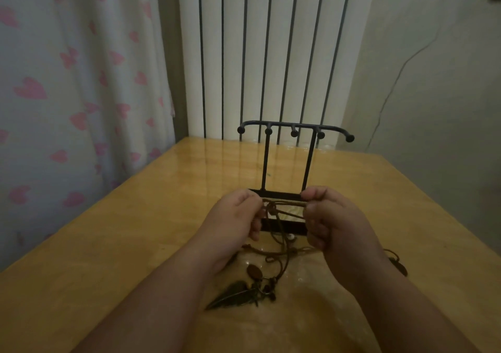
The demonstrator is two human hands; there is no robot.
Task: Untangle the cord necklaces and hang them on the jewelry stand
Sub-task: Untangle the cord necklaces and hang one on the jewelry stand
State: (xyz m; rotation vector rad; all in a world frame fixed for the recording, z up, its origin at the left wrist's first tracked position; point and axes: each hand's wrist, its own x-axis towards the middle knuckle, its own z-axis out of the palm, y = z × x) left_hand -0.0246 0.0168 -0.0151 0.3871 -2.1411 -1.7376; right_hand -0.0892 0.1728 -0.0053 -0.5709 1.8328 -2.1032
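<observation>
My forearms [162, 293] enter from 6 o'clock. Between them, on the glossy tan wooden table [108, 244], lie a dark bronze leaf-shaped pendant [233, 294] and an oval brown pendant [254, 271], both strung on the tangled brown cord necklaces [282, 209]. The cords rise toward 12 o'clock to a knot stretched between my hands. My left hand [238, 217] pinches its 9 o'clock end, and my right hand [333, 222] pinches the 3 o'clock end, its other fingers curled. Just beyond the knot, at 12 o'clock, stands the black metal jewelry stand [294, 131]. Its base is partly hidden behind my hands.
</observation>
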